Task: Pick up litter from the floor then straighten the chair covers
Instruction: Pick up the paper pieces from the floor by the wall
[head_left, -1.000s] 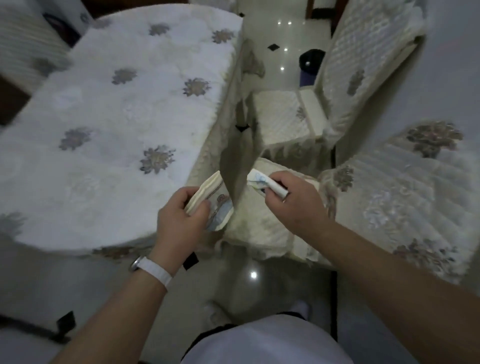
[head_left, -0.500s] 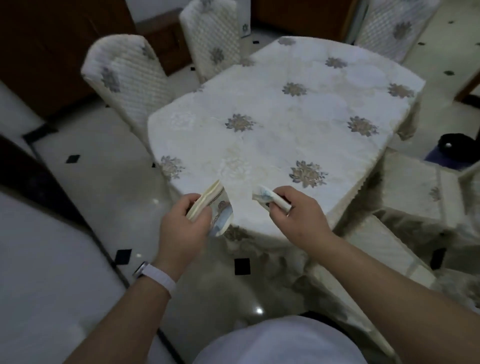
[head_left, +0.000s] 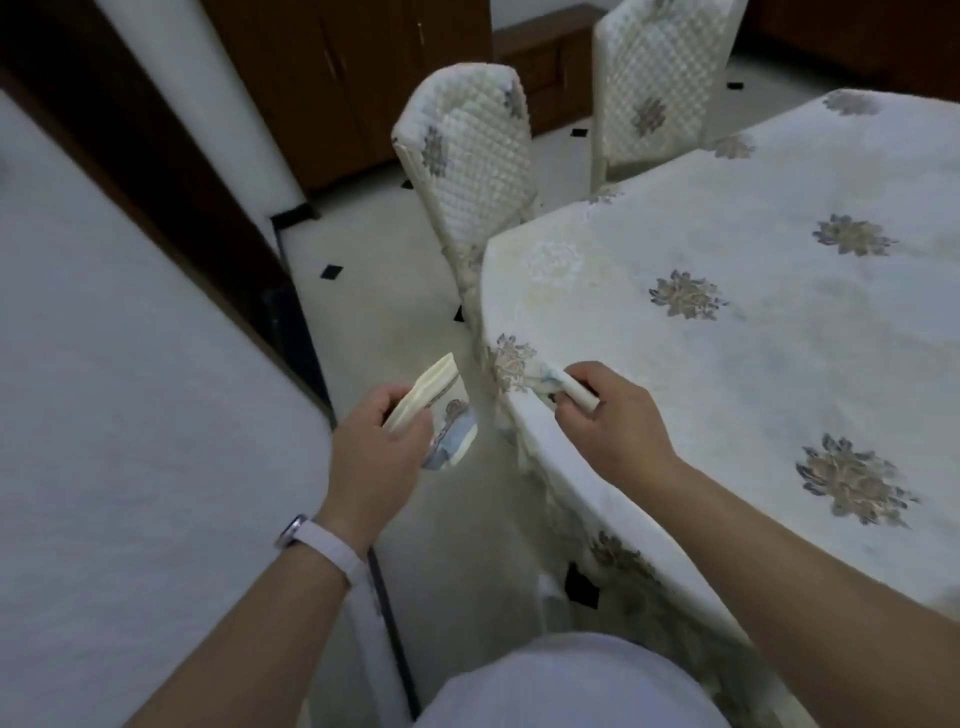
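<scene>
My left hand grips a folded cream paper wrapper with a printed blue flap hanging under it, held over the floor beside the table. My right hand pinches a smaller rolled piece of paper litter just above the table's near corner. Two chairs with quilted white covers stand at the table's far side: the nearer chair and a second chair behind it.
The table with a white flowered cloth fills the right. A white wall with a dark door frame closes off the left. A strip of pale tiled floor runs between them toward brown cupboards.
The view has swung left, from the chairs at the table's right end to the left side of the table. Both hands keep hold of their paper pieces.
</scene>
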